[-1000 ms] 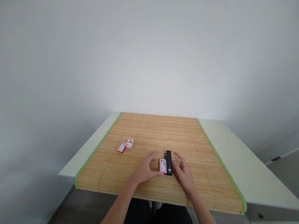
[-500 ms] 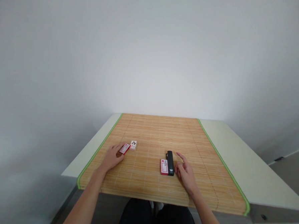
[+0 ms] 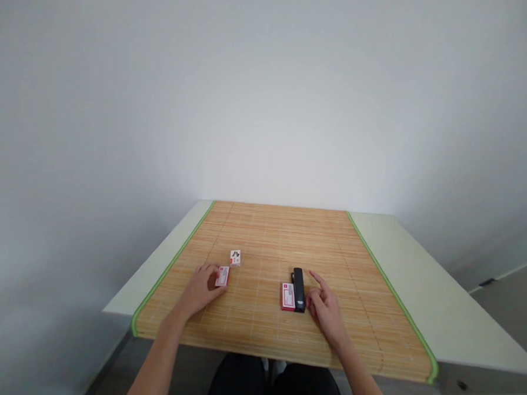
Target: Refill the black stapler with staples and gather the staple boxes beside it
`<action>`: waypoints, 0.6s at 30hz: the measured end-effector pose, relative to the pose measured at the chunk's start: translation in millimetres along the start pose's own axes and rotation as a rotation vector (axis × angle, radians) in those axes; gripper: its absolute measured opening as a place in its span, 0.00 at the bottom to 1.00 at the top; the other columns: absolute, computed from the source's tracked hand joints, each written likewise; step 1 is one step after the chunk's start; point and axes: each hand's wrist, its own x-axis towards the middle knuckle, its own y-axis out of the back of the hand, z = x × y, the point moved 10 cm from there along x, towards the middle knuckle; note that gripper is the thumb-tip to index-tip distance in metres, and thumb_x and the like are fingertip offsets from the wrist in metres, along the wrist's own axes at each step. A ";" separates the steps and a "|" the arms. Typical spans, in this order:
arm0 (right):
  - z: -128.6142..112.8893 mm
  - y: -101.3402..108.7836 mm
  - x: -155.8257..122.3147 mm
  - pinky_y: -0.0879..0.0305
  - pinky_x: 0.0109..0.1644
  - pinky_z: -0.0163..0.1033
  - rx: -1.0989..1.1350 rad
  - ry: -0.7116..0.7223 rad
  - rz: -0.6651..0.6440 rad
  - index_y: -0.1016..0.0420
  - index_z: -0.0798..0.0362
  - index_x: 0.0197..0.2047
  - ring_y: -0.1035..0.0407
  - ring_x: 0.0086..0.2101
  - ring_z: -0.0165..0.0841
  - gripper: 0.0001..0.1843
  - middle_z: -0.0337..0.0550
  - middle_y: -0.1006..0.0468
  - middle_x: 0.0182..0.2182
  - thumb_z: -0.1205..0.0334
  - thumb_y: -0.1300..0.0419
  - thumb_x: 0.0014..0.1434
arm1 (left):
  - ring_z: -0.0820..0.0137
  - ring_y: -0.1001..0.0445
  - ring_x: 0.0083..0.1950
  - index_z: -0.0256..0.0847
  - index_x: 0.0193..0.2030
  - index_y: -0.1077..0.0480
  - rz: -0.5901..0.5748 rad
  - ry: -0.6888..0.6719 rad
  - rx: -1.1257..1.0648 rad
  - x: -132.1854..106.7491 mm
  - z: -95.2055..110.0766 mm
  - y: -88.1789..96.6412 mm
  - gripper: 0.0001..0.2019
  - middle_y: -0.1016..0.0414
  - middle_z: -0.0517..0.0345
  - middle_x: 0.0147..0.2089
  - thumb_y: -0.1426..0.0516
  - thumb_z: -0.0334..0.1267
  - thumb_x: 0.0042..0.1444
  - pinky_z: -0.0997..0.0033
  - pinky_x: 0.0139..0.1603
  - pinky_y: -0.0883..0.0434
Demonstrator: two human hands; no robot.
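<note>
Bamboo mat (image 3: 266,233) over a pale bench (image 3: 418,270), seen from the head camera. Left hand (image 3: 199,288) low on the mat, fingertips pinching a small red-and-white box (image 3: 222,276); a second little box (image 3: 235,257) just beyond, apart. Right hand (image 3: 324,304) loosely spread, index finger raised, just right of a black stapler (image 3: 299,289). Long axis pointing away from the body, a red box (image 3: 288,295) touching its left flank; right hand nearer.

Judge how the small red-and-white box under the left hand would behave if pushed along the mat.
The small red-and-white box lies flat, so it likely slides rather than tips or rolls. It looks like light card, easily nudged by the left hand. The ribbed bamboo mat may snag it slightly.
</note>
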 end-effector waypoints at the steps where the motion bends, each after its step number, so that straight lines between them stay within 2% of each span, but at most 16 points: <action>1: 1.4 -1.2 0.3 0.47 0.22 0.33 0.018 -0.004 -0.015 0.42 0.54 0.73 0.42 0.20 0.29 0.39 0.34 0.29 0.22 0.46 0.45 0.63 | 0.53 0.29 0.57 0.46 0.45 0.28 0.002 0.014 0.002 -4.5 1.1 -1.8 0.16 0.25 0.52 0.55 0.35 0.49 0.52 0.51 0.60 0.32; 5: 4.0 -3.6 1.3 0.48 0.22 0.32 0.048 -0.008 -0.042 0.41 0.54 0.72 0.43 0.20 0.28 0.38 0.34 0.31 0.22 0.47 0.44 0.63 | 0.52 0.30 0.62 0.48 0.61 0.30 -0.001 0.011 -0.032 -22.6 6.0 -9.2 0.30 0.27 0.51 0.61 0.33 0.52 0.52 0.47 0.64 0.34; 8: 0.6 -6.1 1.1 0.47 0.24 0.33 0.045 0.021 -0.058 0.38 0.55 0.70 0.42 0.21 0.29 0.36 0.34 0.32 0.22 0.46 0.43 0.64 | 0.52 0.30 0.63 0.51 0.63 0.30 -0.011 0.026 -0.097 -27.5 12.9 -10.7 0.28 0.26 0.52 0.62 0.35 0.50 0.56 0.45 0.66 0.35; 10: -2.8 -7.1 0.5 0.46 0.25 0.33 0.023 0.046 -0.062 0.36 0.55 0.69 0.42 0.23 0.29 0.34 0.34 0.34 0.22 0.45 0.43 0.65 | 0.53 0.29 0.62 0.51 0.62 0.30 0.003 0.036 -0.163 -23.8 28.6 -10.7 0.27 0.26 0.52 0.62 0.35 0.50 0.57 0.46 0.66 0.34; 13: -6.3 -6.8 -0.2 0.46 0.26 0.34 -0.020 0.064 -0.060 0.33 0.54 0.68 0.42 0.23 0.30 0.33 0.33 0.36 0.22 0.44 0.43 0.66 | 0.56 0.30 0.64 0.52 0.65 0.32 0.013 -0.027 -0.293 -10.9 78.5 -20.1 0.29 0.30 0.52 0.66 0.34 0.48 0.57 0.49 0.68 0.35; 16: -7.2 -6.8 -0.1 0.47 0.26 0.34 -0.037 0.066 -0.071 0.34 0.54 0.69 0.43 0.23 0.30 0.34 0.33 0.36 0.22 0.43 0.45 0.67 | 0.56 0.30 0.64 0.53 0.64 0.31 -0.090 -0.137 -0.384 1.2 139.2 -49.7 0.30 0.28 0.52 0.63 0.32 0.44 0.54 0.50 0.69 0.36; 18: -6.9 -7.3 0.5 0.46 0.27 0.35 -0.048 0.071 -0.081 0.35 0.53 0.70 0.43 0.23 0.31 0.35 0.33 0.36 0.22 0.43 0.45 0.67 | 0.57 0.30 0.65 0.53 0.63 0.29 -0.168 -0.182 -0.428 4.8 168.2 -71.2 0.30 0.28 0.53 0.63 0.31 0.41 0.52 0.52 0.69 0.36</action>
